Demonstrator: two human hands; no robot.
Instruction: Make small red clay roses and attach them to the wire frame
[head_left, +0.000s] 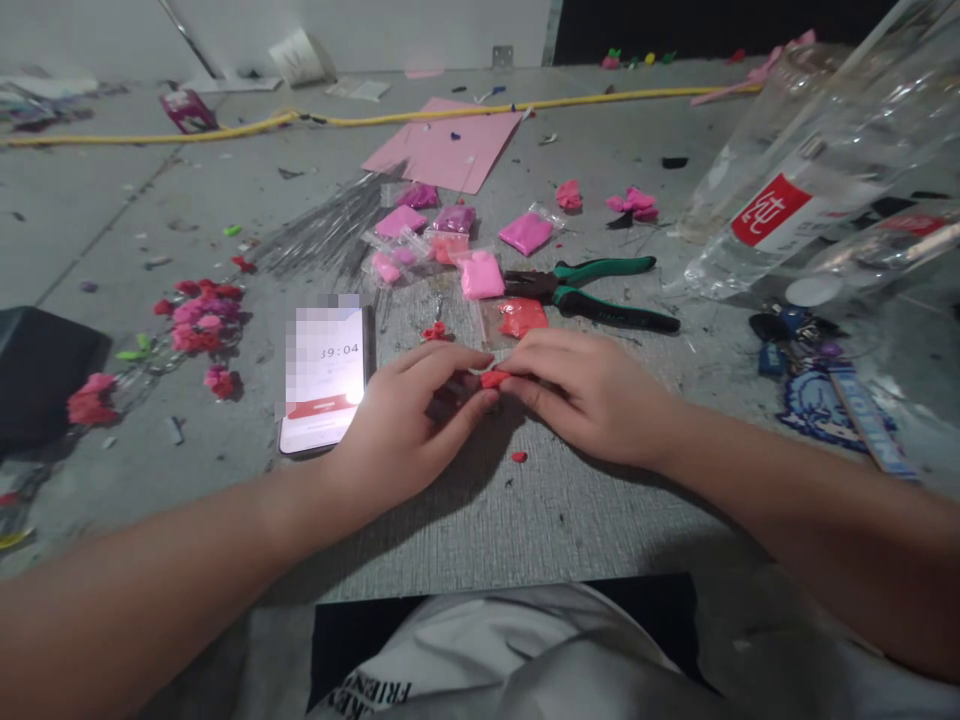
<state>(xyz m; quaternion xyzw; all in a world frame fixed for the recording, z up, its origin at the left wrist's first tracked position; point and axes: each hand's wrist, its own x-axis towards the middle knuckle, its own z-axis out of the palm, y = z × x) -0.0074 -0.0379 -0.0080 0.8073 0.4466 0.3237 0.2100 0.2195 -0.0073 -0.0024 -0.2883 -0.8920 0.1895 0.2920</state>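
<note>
The table (465, 530) across the frame had a matt gray surface with a fine, fabric-like grain. Near the center, the pliers (555, 290) combined dark metal jaws with green and black handles that looked plastic or rubbery. The packets (526, 232) above center were thin, shiny clear plastic around soft-looking matt pink material. The bottles (780, 215) at upper right were glossy, transparent plastic. The phone (324, 380), left of center, had a smooth, reflective screen. The pink sheet (446, 145) at upper center looked like matt paper, and the shirt (517, 660) at bottom center was creased cloth.

Both hands, left (420, 405) and right (581, 390), hold red clay (494, 379) between fingertips. Phone (324, 375) beside left wrist. Pliers (592, 293) lie beyond right hand, near clay packets (480, 274).
</note>
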